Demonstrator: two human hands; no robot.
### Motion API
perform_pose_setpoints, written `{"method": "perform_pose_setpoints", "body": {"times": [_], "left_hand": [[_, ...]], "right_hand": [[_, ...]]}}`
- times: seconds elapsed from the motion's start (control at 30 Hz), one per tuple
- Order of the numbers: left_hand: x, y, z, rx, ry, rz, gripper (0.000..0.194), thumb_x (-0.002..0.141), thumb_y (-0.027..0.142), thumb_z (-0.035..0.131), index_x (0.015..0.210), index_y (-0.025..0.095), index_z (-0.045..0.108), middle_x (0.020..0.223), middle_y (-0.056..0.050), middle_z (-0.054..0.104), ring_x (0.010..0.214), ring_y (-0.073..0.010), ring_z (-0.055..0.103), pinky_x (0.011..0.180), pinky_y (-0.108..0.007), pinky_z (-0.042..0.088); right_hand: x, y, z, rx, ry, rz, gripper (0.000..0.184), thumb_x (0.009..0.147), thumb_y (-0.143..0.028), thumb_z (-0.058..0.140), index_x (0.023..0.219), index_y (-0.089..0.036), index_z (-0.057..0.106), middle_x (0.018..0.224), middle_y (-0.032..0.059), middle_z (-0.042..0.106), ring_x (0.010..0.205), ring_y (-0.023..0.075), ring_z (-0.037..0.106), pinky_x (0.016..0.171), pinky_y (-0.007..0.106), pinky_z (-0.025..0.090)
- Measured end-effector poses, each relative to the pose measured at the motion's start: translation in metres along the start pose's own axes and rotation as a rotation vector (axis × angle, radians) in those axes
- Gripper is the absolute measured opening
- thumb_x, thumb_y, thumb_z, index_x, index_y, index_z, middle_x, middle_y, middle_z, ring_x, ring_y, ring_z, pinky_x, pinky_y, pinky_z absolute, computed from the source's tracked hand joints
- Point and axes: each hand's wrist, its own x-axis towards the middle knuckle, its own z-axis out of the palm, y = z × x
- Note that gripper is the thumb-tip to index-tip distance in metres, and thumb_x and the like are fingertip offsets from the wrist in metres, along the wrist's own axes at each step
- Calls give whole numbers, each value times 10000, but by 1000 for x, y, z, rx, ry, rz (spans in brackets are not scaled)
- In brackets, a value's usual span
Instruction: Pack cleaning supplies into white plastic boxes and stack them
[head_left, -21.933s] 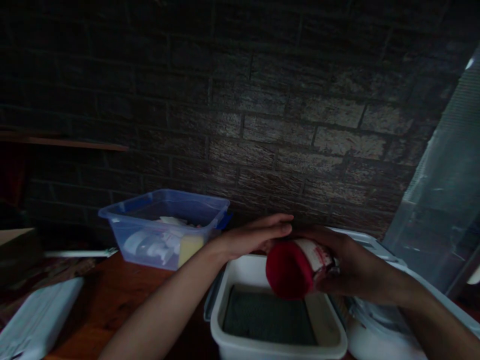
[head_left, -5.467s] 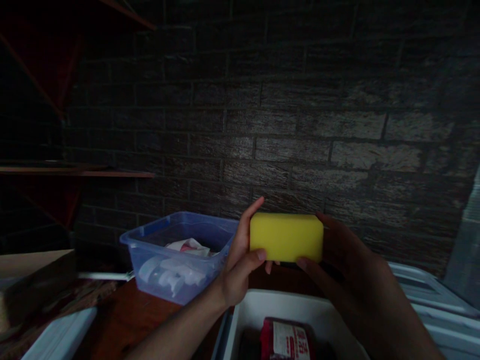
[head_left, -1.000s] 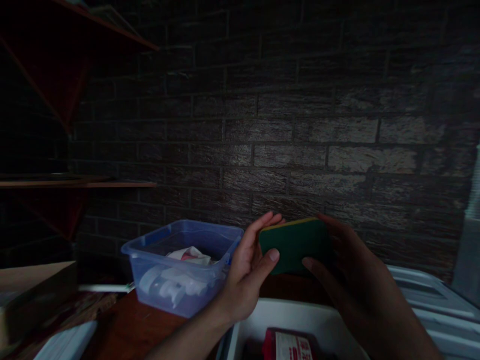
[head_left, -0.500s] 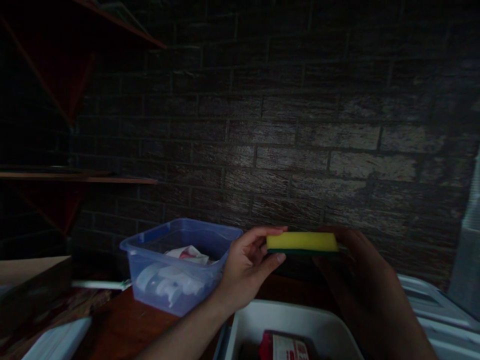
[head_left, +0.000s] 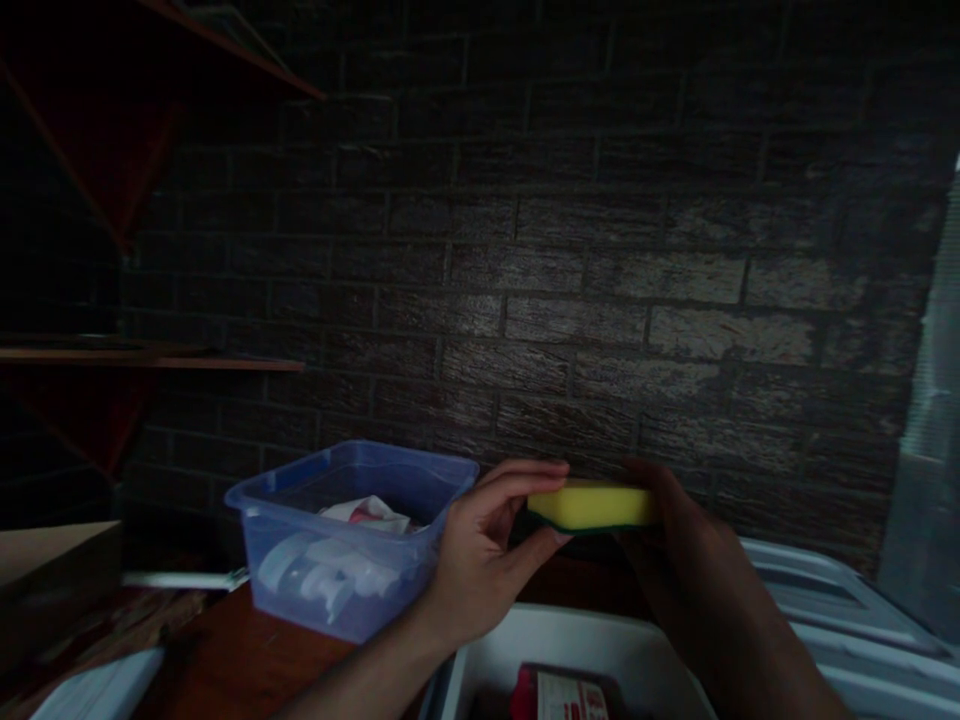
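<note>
A yellow sponge [head_left: 596, 506] with a dark green scouring layer underneath is held level between both hands. My left hand [head_left: 491, 545] pinches its left end, fingers above and thumb below. At the other end, my right hand [head_left: 686, 545] is closed around the sponge, its fingertips partly lost in shadow. Below the hands stands a white bin [head_left: 600, 632], and inside it lies a red package with a white printed label [head_left: 570, 697].
A translucent blue tub [head_left: 300, 510] holding white items stands on the brown wooden table [head_left: 247, 660] to the left. Grey-white plastic lids [head_left: 847, 620] lie at the right. Behind is a dark brick wall [head_left: 540, 260], with wooden shelves [head_left: 187, 358] at the left.
The sponge has turned and tilted a little in my hands, now showing a corner toward me. My right hand has come nearer the left. The view has shifted slightly.
</note>
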Motion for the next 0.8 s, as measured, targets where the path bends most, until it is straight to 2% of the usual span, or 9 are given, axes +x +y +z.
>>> {"method": "perform_pose_setpoints", "body": {"times": [0.1, 0.23, 0.4, 0.5, 0.57, 0.7, 0.8], "left_hand": [[-1, 0, 0, 21, -8, -13, 392, 815, 59, 784, 1143, 272, 763, 1238, -82, 700, 1204, -250, 646, 1062, -384, 505], [3, -6, -1, -38, 62, -146, 408, 858, 137, 772, 1230, 288, 697, 1230, -56, 709, 1178, -207, 660, 1033, -321, 516], [13, -13, -6, -80, 185, -298, 512, 869, 291, 780, 1346, 267, 595, 1175, -66, 718, 1049, -195, 703, 892, -280, 565], [15, -12, -8, -63, 208, -420, 487, 880, 349, 766, 1332, 263, 608, 1179, -70, 708, 996, -188, 702, 749, -226, 564], [15, -10, -9, -73, 200, -467, 462, 876, 364, 767, 1304, 262, 624, 1199, -67, 693, 990, -193, 695, 709, -225, 564], [14, -6, -8, -105, 204, -486, 402, 841, 356, 802, 1195, 219, 672, 1207, -63, 680, 947, -182, 698, 742, -243, 571], [13, -2, -9, -116, 161, -484, 393, 862, 341, 786, 1219, 219, 678, 1184, -56, 692, 928, -157, 691, 778, -229, 555]], "right_hand": [[-1, 0, 0, 12, -47, 27, 466, 936, -198, 503, 1400, -194, 463, 1178, 150, 720, 999, 312, 754, 825, 444, 613], [-1, -2, -1, 35, -74, 74, 510, 963, -244, 515, 1460, -205, 405, 1187, 149, 711, 978, 308, 757, 854, 471, 613], [0, -4, -1, 93, -56, 3, 710, 925, -216, 598, 1564, -295, 298, 1429, 137, 573, 1187, 304, 680, 970, 473, 591], [0, -6, -1, 113, -59, -13, 760, 887, -209, 656, 1560, -328, 324, 1497, 112, 502, 1262, 308, 631, 1006, 471, 582], [0, -7, -2, 130, -56, 2, 762, 869, -220, 683, 1547, -322, 351, 1494, 112, 510, 1263, 317, 630, 984, 464, 598], [1, -12, -9, 197, -87, 35, 789, 869, -267, 705, 1565, -312, 337, 1454, 119, 577, 1219, 319, 664, 917, 435, 629], [1, -15, -16, 201, -129, 46, 729, 874, -345, 726, 1528, -277, 412, 1386, 123, 636, 1162, 308, 698, 907, 413, 630]]}}
